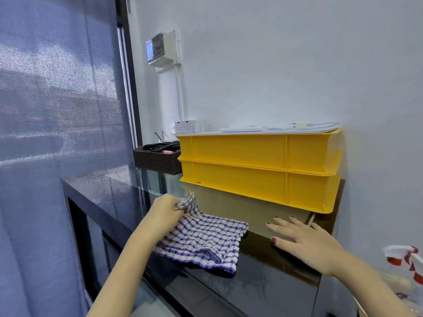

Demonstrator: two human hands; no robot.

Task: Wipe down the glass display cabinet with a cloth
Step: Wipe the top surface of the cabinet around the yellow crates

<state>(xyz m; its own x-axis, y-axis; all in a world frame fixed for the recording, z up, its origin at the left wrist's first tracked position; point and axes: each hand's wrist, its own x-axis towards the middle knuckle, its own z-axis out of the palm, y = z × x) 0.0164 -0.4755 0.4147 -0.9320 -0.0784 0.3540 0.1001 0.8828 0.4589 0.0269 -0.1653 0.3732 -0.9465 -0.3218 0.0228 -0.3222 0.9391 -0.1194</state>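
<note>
**Cloth gathered on the cabinet top, the wiping stroke about to start**

The left hand (167, 211) is pinching a bunched corner of the blue-and-white checked cloth (203, 241), fingers curled tight round the fabric. The rest of the cloth is lying spread and slightly rumpled on the dark top of the glass display cabinet (109, 193), just below the middle of the view, at about 6 o'clock. The right hand (304, 241) is holding nothing: it is lying flat on the top at 4 o'clock, fingers straight and fanned wide, near the cloth's right edge but apart from it.

Two stacked yellow crates (256, 170) are sitting on a tan sheet (240, 207) at 3 o'clock, taking up the back right of the top, with a pile of brown trays (158, 161) beside them towards 11 o'clock. A spray bottle (407, 259) is showing at the frame's edge near 4 o'clock.

The step in hand looks like readying the cloth rather than wiping: one corner is being gathered while the other hand is bracing on the surface. Faint smears are showing on the near part of the top, so the job seems to be at an early stage. The next move is calling for a fuller hold, with the cloth bunched under the palm, then firm passes across the bare glass towards 9 o'clock, steering round the crates, which are blocking the back right portion
</note>
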